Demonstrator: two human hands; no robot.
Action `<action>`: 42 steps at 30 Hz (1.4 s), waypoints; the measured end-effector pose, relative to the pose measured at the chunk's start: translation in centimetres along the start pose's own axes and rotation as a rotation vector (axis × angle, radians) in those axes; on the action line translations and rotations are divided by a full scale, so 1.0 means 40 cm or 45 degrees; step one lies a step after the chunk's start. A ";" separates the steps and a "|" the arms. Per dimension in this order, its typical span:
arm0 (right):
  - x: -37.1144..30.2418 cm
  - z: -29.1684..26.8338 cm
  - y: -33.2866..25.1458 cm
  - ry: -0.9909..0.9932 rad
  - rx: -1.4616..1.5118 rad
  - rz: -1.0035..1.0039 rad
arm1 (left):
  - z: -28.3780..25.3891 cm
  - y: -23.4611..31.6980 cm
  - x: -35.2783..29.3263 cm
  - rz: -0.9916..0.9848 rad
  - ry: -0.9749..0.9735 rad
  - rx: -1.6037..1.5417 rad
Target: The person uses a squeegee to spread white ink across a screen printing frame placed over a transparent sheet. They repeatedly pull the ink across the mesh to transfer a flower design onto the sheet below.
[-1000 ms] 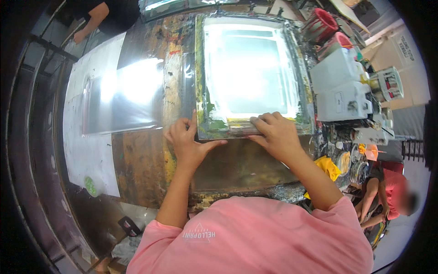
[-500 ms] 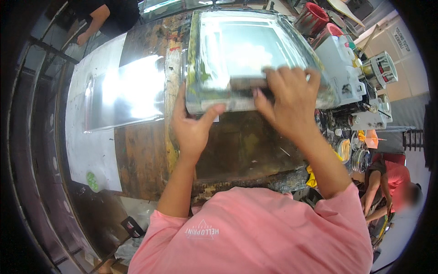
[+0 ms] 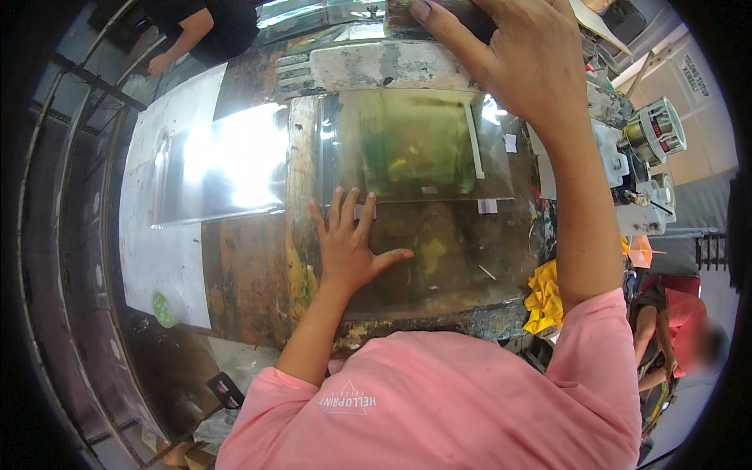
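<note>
At the far edge of the table, my right hand [image 3: 533, 66] is raised, its thumb against a dark brown block that looks like the squeegee [image 3: 458, 17]; its fingertips run out of the picture. My left hand [image 3: 345, 254] is open with fingers spread, held over or on the table, fingertips at the near left corner of a clear plastic sheet [image 3: 407, 149]. A greenish area shows through that sheet. Small white paper tabs [image 3: 487, 206] sit along its near edge, one partly behind my left fingers. The screen frame's printing face is no longer in view.
A paint-stained pale bar [image 3: 384, 66] lies beyond the sheet. Left, a second clear sheet [image 3: 227, 160] glares on white paper [image 3: 160, 258]. A yellow cloth [image 3: 544, 298] and tubs [image 3: 658, 129] stand right. Another person's arm [image 3: 184, 39] is far left; a crouching person [image 3: 681, 325] is right.
The screen frame has gone from over the table, uncovering the clear sheet. My right hand has moved far and up with the brown block. My left hand has left the frame's edge and come nearer.
</note>
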State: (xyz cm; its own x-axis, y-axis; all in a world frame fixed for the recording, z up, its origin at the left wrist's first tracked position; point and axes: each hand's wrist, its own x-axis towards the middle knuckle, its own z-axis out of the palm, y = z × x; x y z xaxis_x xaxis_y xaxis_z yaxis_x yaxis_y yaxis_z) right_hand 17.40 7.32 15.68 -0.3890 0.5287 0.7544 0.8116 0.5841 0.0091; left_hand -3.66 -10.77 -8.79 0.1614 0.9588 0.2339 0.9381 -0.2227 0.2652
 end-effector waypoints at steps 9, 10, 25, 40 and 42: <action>0.007 0.011 0.020 0.004 0.044 0.001 | 0.009 0.005 0.010 -0.004 0.008 -0.030; 0.009 0.008 0.022 -0.001 0.045 0.008 | 0.010 0.007 0.015 -0.002 0.008 -0.028; -0.045 -0.030 0.012 -0.025 -0.013 -0.011 | -0.213 0.021 0.145 -0.489 0.412 -1.529; -0.515 0.117 -0.068 -0.972 0.319 0.138 | 0.007 -0.059 0.064 -0.396 0.178 -0.062; -0.511 0.173 -0.034 -0.841 0.341 0.076 | 0.025 -0.076 0.087 -0.371 0.182 -0.103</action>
State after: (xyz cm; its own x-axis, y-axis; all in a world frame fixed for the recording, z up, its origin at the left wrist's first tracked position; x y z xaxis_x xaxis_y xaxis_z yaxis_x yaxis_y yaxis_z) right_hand 21.24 0.00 -4.29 -0.5988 0.7774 0.1925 0.7378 0.6290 -0.2448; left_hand -5.64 -6.60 -9.71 -0.1602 0.9510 0.2645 0.9103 0.0387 0.4122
